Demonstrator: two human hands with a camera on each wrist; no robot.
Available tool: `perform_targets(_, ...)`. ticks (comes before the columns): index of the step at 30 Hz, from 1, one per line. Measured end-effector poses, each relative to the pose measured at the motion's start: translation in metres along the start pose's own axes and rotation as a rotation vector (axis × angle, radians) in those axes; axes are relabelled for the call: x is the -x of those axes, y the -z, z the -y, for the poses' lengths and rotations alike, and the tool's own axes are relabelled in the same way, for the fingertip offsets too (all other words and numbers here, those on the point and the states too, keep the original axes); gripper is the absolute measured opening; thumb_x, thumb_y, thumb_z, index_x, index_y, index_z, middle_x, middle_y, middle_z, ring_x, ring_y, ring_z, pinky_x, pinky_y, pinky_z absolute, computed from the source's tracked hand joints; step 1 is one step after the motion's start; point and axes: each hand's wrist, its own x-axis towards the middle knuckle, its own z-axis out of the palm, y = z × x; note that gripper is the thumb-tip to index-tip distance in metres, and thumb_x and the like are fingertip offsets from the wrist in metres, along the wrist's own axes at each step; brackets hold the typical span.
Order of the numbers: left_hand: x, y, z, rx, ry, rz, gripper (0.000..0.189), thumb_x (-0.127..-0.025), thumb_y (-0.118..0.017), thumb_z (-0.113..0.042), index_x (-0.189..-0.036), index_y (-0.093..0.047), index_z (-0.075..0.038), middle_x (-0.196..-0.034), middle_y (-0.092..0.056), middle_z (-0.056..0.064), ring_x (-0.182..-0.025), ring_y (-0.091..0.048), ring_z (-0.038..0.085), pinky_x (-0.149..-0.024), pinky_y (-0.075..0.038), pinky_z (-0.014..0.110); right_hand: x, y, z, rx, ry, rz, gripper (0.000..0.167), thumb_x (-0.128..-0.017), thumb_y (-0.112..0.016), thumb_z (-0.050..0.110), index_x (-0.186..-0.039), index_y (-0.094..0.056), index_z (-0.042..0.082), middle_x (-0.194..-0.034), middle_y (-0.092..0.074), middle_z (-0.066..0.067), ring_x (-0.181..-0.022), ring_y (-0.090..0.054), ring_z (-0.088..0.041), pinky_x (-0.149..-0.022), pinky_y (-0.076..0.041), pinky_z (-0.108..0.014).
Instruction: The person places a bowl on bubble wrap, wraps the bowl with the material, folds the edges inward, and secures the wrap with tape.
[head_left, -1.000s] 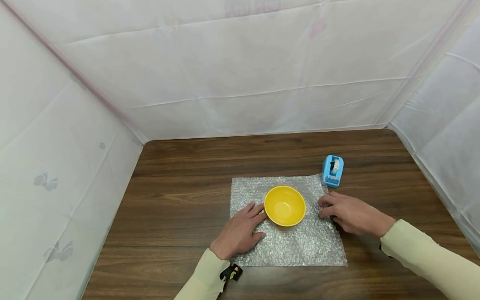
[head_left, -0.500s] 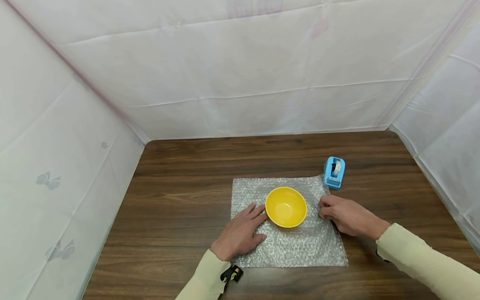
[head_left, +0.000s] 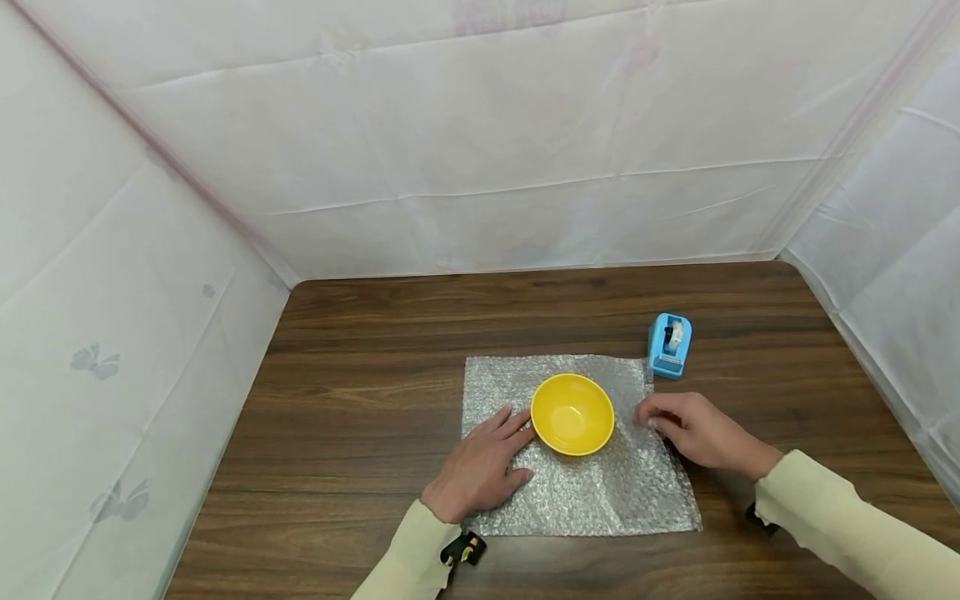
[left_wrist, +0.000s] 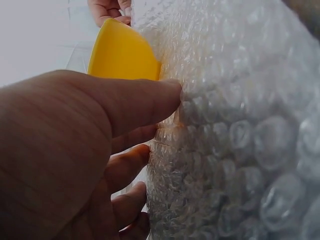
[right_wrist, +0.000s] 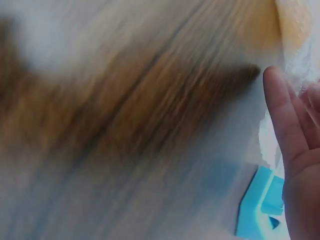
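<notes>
A yellow bowl (head_left: 572, 415) stands upright on a sheet of bubble wrap (head_left: 562, 500). My left hand (head_left: 480, 471) rests flat on the sheet's left part, fingers spread, fingertips at the bowl's side. In the left wrist view, the left thumb (left_wrist: 145, 102) lies on the bubbles with the bowl (left_wrist: 122, 52) beyond it. My right hand (head_left: 697, 427) pinches the sheet's right edge between thumb and fingers, just right of the bowl. In the right wrist view its fingers (right_wrist: 285, 110) are partly cut off by the frame edge.
A blue tape dispenser (head_left: 670, 346) with a roll of tape stands at the sheet's far right corner, beyond the right hand. Brown wood-grain table (head_left: 360, 400) surrounds the sheet. White sheeting (head_left: 480, 150) hangs behind and at both sides.
My right hand has closed on the wrap's right edge and shifted it slightly left; the far right corner has drawn away from the tape dispenser. The left hand and bowl stay put.
</notes>
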Motion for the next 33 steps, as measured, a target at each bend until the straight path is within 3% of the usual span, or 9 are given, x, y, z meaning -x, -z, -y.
perform_targets(7, -0.001, 0.0, 0.0, 0.005, 0.01, 0.013, 0.063, -0.1, -0.067, -0.042, -0.158, -0.048, -0.025, -0.171, -0.034, -0.005, -0.161, -0.029, 0.025, -0.129, -0.031, 0.047, 0.005, -0.006, -0.003, -0.148, 0.026, -0.047, 0.037, -0.091, -0.066, -0.016, -0.104, -0.075, 0.018, -0.108, -0.078, -0.005, -0.094, -0.068, 0.002, -0.077, -0.061, -0.02)
perform_targets(13, 0.0, 0.0, -0.001, 0.009, 0.017, 0.011, 0.064, -0.1, -0.067, -0.042, -0.158, -0.047, -0.025, -0.171, -0.033, -0.006, -0.161, -0.028, 0.026, -0.129, -0.031, 0.048, 0.009, -0.014, -0.003, -0.057, 0.122, -0.182, 0.055, -0.077, -0.07, -0.026, -0.105, -0.077, 0.02, -0.111, -0.078, -0.003, -0.107, -0.066, 0.005, -0.093, -0.049, -0.005)
perform_targets(17, 0.0, 0.001, -0.001, 0.007, 0.016, 0.008, 0.064, -0.1, -0.067, -0.042, -0.158, -0.047, -0.026, -0.171, -0.034, -0.006, -0.161, -0.028, 0.025, -0.129, -0.031, 0.047, 0.007, -0.016, -0.002, -0.031, 0.208, -0.246, 0.055, -0.073, -0.07, -0.03, -0.098, -0.078, 0.019, -0.106, -0.077, -0.003, -0.103, -0.066, 0.0, -0.095, -0.046, -0.002)
perform_targets(25, 0.0, 0.001, -0.001, 0.005, 0.012, 0.006, 0.063, -0.1, -0.067, -0.042, -0.158, -0.047, -0.025, -0.171, -0.034, -0.005, -0.161, -0.028, 0.026, -0.128, -0.032, 0.048, -0.001, -0.007, 0.002, -0.01, 0.3, -0.251, 0.044, -0.072, -0.08, -0.021, -0.091, -0.078, 0.018, -0.101, -0.072, 0.0, -0.096, -0.063, -0.005, -0.092, -0.047, -0.003)
perform_targets(33, 0.0, 0.001, -0.001, 0.0, 0.006, -0.004, 0.063, -0.1, -0.066, -0.042, -0.157, -0.048, -0.024, -0.171, -0.035, -0.004, -0.161, -0.029, 0.026, -0.128, -0.032, 0.047, -0.007, 0.004, 0.01, 0.021, 0.321, -0.198, 0.037, -0.076, -0.084, -0.008, -0.091, -0.078, 0.025, -0.102, -0.069, 0.003, -0.093, -0.058, -0.002, -0.086, -0.048, -0.005)
